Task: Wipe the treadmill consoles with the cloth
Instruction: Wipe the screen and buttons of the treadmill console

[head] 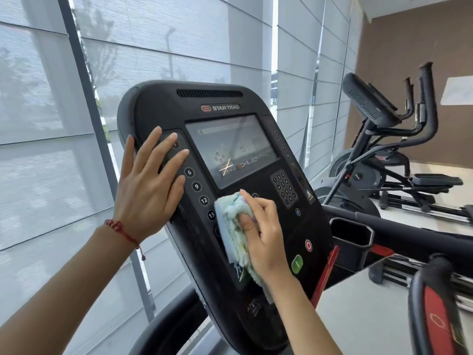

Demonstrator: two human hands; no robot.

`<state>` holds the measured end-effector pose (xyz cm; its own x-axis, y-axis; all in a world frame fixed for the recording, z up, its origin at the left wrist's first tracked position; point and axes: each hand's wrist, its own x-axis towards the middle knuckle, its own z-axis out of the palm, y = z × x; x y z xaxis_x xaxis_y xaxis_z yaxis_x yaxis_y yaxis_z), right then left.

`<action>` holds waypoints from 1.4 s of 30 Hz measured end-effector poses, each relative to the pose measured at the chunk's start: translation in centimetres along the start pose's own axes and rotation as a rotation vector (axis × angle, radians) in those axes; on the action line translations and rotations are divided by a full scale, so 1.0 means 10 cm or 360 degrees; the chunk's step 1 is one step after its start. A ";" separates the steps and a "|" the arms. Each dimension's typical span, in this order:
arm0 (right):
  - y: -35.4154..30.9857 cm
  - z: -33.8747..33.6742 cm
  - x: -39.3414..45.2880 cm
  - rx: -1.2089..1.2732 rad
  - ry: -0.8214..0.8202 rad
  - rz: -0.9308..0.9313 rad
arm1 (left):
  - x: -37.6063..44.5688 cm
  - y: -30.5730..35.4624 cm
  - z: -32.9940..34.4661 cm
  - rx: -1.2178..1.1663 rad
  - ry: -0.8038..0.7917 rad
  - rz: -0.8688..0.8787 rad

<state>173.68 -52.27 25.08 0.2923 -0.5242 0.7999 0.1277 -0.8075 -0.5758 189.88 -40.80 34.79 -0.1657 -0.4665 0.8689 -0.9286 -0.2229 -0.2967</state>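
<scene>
Mid-frame, the right hand pinched the cloth against the console; left hand lay spread, bracing. Steady overlapping strokes probably suited, avoiding the buttons.

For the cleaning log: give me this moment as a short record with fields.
machine: treadmill console, black, branded Star Trac
screen: glossy, showing reflections
left hand: open, flat against the console's left edge by the numbered buttons
right hand: pressing a bunched cloth on the panel below the screen
cloth: pale blue-green, fluffy
nearby controls: green button and red button, uncovered
background: elliptical trainer, window blinds
</scene>
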 end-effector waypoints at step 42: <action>1.14 -0.49 1.36 -0.0196 0.0300 0.0645 | -0.26 0.49 0.09 -0.0133 0.0007 0.0168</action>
<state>174.48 -69.93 30.23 0.1163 -0.8350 0.5379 -0.0781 -0.5476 -0.8331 186.06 -41.50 30.74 -0.2649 -0.4799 0.8363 -0.9304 -0.1006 -0.3524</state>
